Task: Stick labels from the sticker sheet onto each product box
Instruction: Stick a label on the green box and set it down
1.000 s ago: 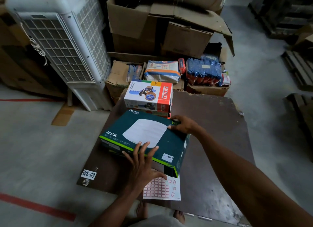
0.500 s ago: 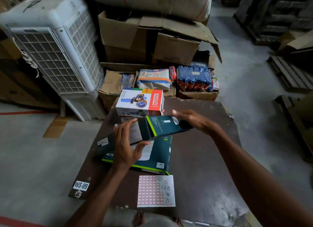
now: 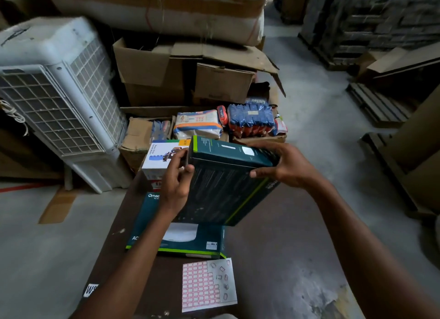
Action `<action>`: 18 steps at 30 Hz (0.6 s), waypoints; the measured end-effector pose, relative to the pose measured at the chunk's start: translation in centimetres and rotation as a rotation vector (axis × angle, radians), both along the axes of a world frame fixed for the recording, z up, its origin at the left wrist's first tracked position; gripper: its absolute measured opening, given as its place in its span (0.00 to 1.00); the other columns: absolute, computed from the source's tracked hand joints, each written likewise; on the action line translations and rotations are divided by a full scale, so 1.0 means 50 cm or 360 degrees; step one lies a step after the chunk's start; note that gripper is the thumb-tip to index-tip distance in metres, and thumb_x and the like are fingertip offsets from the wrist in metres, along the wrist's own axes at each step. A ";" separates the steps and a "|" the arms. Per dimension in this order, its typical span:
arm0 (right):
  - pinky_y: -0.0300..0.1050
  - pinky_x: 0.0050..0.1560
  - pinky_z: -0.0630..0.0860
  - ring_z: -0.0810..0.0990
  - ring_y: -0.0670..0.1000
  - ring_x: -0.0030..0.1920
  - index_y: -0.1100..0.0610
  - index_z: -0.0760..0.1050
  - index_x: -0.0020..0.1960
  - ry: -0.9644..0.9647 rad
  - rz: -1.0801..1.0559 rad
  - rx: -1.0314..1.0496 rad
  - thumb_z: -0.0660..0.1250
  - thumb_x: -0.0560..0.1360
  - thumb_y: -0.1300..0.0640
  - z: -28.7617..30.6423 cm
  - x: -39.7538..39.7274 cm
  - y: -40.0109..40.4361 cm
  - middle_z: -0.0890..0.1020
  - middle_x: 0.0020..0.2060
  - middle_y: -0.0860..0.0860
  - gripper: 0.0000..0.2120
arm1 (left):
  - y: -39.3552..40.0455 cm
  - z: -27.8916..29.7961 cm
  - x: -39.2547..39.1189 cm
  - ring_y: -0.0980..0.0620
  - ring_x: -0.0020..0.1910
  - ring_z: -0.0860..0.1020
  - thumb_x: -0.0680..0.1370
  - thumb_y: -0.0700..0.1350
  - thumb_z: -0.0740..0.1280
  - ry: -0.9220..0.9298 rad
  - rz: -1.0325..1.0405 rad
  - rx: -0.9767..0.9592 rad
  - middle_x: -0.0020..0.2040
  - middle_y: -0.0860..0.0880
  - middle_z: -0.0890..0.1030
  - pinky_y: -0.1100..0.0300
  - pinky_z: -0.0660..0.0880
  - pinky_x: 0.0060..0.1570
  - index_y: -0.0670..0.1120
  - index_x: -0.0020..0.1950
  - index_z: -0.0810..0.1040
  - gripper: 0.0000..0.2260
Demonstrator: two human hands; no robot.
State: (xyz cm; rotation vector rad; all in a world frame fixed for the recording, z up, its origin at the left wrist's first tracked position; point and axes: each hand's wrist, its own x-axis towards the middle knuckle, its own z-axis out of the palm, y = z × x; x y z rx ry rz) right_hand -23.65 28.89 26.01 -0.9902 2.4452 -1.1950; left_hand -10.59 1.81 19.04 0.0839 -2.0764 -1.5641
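I am holding a dark green box (image 3: 226,187) tilted up above the brown table (image 3: 273,247), my left hand (image 3: 176,183) gripping its edge at nine o'clock and my right hand (image 3: 283,166) gripping the corner at two o'clock. Beneath it a second green box (image 3: 181,240) is lying flat on the table. At six o'clock the sticker sheet (image 3: 208,284) is lying flat just beside that box. At eleven o'clock a white product box (image 3: 162,156) is sitting behind my left hand. At ten o'clock a white air cooler (image 3: 59,99) is standing on the floor, and cardboard cartons (image 3: 181,75) are piling up at twelve o'clock.
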 end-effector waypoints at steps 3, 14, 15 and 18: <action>0.57 0.62 0.79 0.80 0.48 0.61 0.42 0.76 0.68 0.0102 -0.0162 0.0145 0.80 0.64 0.39 -0.002 0.003 0.036 0.81 0.64 0.44 0.34 | 0.030 0.007 -0.021 0.59 0.71 0.71 0.76 0.69 0.64 -0.0018 -0.0073 0.0021 0.74 0.56 0.71 0.66 0.71 0.65 0.53 0.79 0.62 0.37; 0.48 0.52 0.78 0.81 0.50 0.53 0.40 0.75 0.67 0.0489 -0.0401 0.0735 0.78 0.66 0.37 -0.054 0.010 0.141 0.84 0.56 0.45 0.32 | 0.186 -0.031 -0.133 0.46 0.77 0.62 0.78 0.71 0.56 -0.0358 -0.0418 -0.1677 0.80 0.56 0.62 0.44 0.62 0.72 0.66 0.80 0.55 0.32; 0.47 0.50 0.78 0.81 0.50 0.53 0.39 0.75 0.67 0.0473 -0.0427 0.0761 0.78 0.66 0.36 -0.066 0.009 0.150 0.84 0.55 0.44 0.32 | 0.194 -0.035 -0.143 0.47 0.74 0.67 0.79 0.70 0.57 -0.0344 -0.0430 -0.1707 0.77 0.56 0.67 0.47 0.65 0.67 0.66 0.79 0.57 0.29; 0.45 0.45 0.75 0.80 0.48 0.49 0.39 0.76 0.67 0.0384 -0.0449 0.0771 0.78 0.66 0.35 -0.106 0.007 0.176 0.83 0.54 0.43 0.31 | 0.218 -0.055 -0.160 0.49 0.66 0.69 0.80 0.65 0.58 -0.0371 -0.0501 -0.1754 0.73 0.56 0.71 0.50 0.66 0.60 0.67 0.78 0.60 0.26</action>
